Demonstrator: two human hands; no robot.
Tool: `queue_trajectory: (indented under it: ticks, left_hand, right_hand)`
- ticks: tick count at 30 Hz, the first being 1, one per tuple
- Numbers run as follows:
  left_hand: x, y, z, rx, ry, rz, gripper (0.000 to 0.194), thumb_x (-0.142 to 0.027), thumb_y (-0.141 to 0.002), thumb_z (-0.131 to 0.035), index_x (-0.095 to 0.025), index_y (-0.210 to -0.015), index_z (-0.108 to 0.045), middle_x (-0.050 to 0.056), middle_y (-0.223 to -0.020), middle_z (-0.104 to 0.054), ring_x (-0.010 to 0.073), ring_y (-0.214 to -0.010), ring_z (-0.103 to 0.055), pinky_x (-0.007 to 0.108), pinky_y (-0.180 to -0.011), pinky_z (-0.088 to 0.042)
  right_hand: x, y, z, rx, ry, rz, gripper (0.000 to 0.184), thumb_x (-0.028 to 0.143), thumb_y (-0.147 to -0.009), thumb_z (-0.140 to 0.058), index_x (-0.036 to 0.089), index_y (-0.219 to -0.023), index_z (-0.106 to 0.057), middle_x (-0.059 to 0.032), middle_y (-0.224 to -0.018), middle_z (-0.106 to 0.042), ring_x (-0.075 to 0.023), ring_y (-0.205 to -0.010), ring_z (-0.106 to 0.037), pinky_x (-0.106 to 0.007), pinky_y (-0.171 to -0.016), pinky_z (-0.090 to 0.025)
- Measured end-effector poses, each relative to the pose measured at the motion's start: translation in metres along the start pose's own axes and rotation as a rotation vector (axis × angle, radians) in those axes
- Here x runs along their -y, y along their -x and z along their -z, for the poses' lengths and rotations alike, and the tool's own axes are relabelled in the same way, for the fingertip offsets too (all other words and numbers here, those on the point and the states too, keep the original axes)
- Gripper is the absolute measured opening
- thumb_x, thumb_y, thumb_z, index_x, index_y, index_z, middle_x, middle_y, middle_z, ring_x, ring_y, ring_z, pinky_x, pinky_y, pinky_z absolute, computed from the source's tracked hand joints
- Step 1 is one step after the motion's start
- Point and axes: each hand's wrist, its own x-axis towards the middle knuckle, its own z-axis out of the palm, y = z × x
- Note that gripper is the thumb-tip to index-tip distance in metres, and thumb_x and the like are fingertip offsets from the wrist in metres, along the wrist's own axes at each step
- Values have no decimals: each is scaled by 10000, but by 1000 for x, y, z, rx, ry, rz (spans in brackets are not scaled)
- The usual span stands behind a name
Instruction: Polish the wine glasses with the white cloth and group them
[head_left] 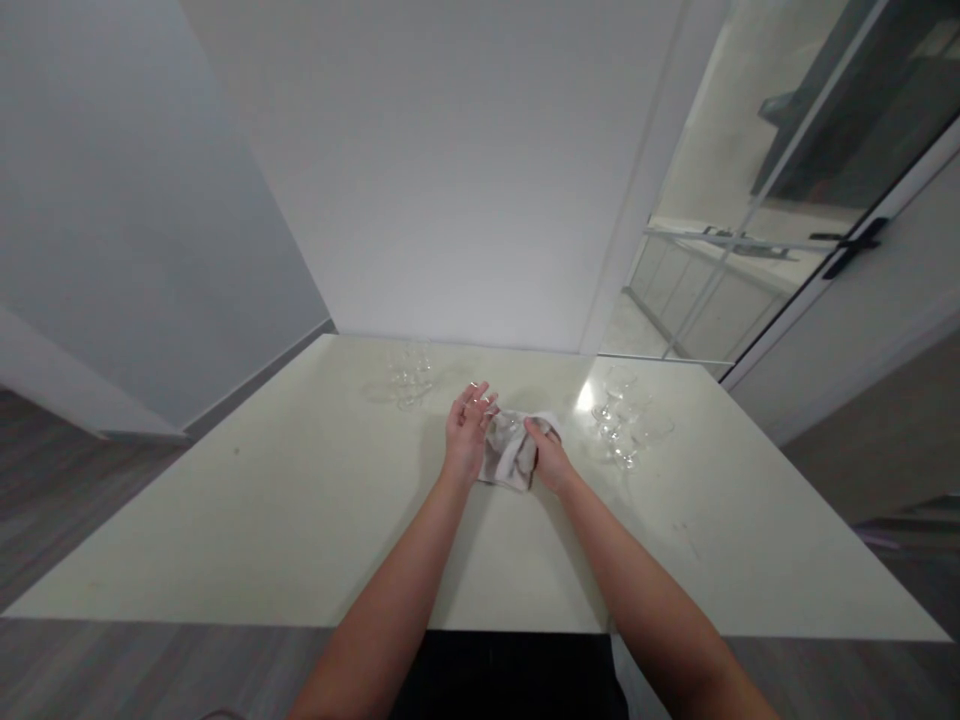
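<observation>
My left hand [468, 428] has its fingers curled round a clear drinking glass [491, 409], which is tilted toward the right. Much of the glass is hard to make out against the pale surface. My right hand [550, 456] grips a grey and white cloth [511, 455], thumb on top, and presses it to the glass's right end. Loose folds of the cloth hang between both hands, just above the white table [337, 500].
Several clear glasses [621, 420] stand close together to the right of my hands. Another group of clear glasses [410, 375] is at the back left. A white wall [465, 200] rises behind the table, with a glass-paned door [739, 230] at the right.
</observation>
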Motion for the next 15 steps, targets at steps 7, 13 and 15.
queue_trajectory:
  ticks: [7, 13, 15]
  left_hand:
    - [5, 16, -15, 340, -176, -63, 629, -275, -649, -823, -236, -1205, -531, 125, -1364, -523, 243, -1178, -578, 420, -1034, -427]
    - [0, 19, -17, 350, -279, -111, 617, -286, -669, -807, -226, -1208, -512, 136, -1353, -519, 252, -1187, -567, 414, -1018, -439]
    - [-2, 19, -17, 323, -281, -98, 628, -292, -662, -812, -232, -1209, -509, 134, -1358, -517, 253, -1182, -570, 415, -1010, -445]
  right_hand:
    - [-9, -10, 11, -58, 49, 78, 346, 385, -614, -735, 187, -881, -640, -21, -826, -714, -179, -744, -659, -290, -734, -517]
    - [-5, -10, 16, -208, 324, 106, 353, 470, -642, -697, 178, -834, -649, -34, -822, -702, -190, -762, -632, -297, -746, -490]
    - [-2, -7, 14, -230, 403, 135, 349, 497, -654, -687, 186, -807, -648, -33, -817, -702, -192, -785, -627, -282, -756, -480]
